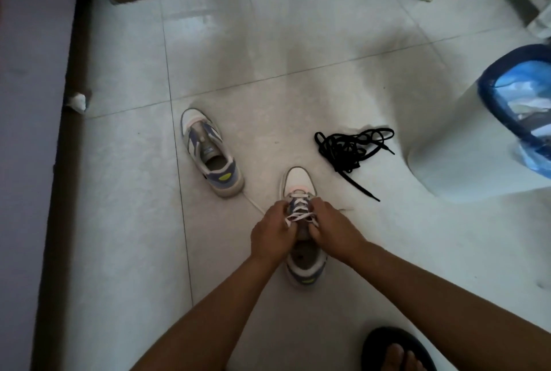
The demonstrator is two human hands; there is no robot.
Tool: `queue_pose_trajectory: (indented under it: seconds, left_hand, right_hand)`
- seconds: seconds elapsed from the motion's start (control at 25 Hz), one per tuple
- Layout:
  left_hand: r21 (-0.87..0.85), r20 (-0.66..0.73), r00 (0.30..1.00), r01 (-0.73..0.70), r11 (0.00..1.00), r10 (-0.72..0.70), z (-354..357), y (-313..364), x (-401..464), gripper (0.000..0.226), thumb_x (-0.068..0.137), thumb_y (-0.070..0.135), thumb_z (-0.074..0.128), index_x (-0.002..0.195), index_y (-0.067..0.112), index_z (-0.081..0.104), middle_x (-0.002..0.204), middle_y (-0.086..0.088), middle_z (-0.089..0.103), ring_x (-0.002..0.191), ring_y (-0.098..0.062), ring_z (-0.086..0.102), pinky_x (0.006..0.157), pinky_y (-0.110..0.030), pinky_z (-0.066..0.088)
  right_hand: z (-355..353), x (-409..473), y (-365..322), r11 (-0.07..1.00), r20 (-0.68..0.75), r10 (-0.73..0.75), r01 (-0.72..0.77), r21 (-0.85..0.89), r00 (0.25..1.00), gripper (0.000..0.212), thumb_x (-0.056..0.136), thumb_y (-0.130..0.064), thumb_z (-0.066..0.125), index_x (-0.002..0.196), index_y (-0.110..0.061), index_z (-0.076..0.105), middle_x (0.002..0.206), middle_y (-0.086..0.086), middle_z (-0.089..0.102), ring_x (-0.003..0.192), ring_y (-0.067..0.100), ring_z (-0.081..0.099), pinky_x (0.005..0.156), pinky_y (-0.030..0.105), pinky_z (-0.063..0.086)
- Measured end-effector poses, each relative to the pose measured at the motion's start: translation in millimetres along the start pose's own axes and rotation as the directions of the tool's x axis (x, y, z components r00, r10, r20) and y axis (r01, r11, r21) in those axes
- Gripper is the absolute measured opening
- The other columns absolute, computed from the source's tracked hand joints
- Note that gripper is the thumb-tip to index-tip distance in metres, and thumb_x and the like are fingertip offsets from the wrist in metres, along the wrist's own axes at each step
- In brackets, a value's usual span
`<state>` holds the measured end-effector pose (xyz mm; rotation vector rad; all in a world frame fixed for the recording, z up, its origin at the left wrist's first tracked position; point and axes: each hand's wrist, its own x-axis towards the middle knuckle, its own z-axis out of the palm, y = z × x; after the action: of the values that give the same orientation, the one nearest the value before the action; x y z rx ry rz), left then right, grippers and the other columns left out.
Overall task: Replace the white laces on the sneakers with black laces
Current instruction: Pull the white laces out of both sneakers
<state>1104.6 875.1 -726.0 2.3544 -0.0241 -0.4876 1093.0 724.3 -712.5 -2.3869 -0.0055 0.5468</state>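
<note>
We judged the unlacing step underway: our left hand (272, 232) and right hand (329, 226) pinched the white lace (299, 217) on the near grey-and-blue sneaker (301, 263) standing on the tiled floor (298, 42). Next, pull it free, then fetch the tangled black laces (347, 148) lying nearby.

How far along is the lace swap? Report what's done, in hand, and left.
Done: the far sneaker looks stripped of its lace. In hand: left hand and right hand pull the white lace from the near sneaker. Left: the black laces lie unused on the floor.
</note>
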Motion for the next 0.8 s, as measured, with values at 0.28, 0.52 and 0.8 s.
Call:
queue_pose_trajectory:
  seconds: [0.28,0.52,0.8]
  left_hand:
    - [-0.082,0.346,0.937,0.081,0.993,-0.048,-65.3,-38.0,-32.1,0.023,0.095,0.027,0.051,0.079,0.017,0.064,0.074,-0.001,0.07,0.065,-0.012,0.064,0.065,-0.026,0.051]
    - [0.071,0.188,0.982,0.014,0.997,-0.028,-58.5,-5.7,5.5,0.034,0.095,0.035,0.051,0.088,0.004,0.066,0.087,-0.011,0.067,0.081,-0.024,0.061,0.076,-0.036,0.049]
    - [0.015,0.249,0.968,0.0,1.0,-0.003,-43.3,6.2,18.4,0.024,0.082,0.031,0.07,0.074,0.009,0.067,0.073,-0.01,0.066,0.066,-0.017,0.056,0.062,-0.03,0.04]
  right_hand:
    - [-11.7,-25.9,10.1,0.882,0.175,0.293,-0.337,0.33,0.94,0.031,0.085,-0.04,0.064,0.105,-0.018,0.055,0.09,-0.004,0.064,0.076,0.009,0.063,0.062,0.022,0.049]
    - [-14.9,-0.1,-1.3,0.916,0.066,0.294,-0.3,0.265,0.954,0.023,0.083,-0.03,0.07,0.072,-0.014,0.057,0.069,0.0,0.06,0.063,0.01,0.055,0.062,0.026,0.044]
    - [-24.4,-8.1,1.0,0.922,0.067,0.267,-0.275,0.274,0.961,0.018,0.086,-0.023,0.065,0.075,-0.014,0.053,0.071,0.003,0.061,0.065,0.016,0.058,0.06,0.028,0.045]
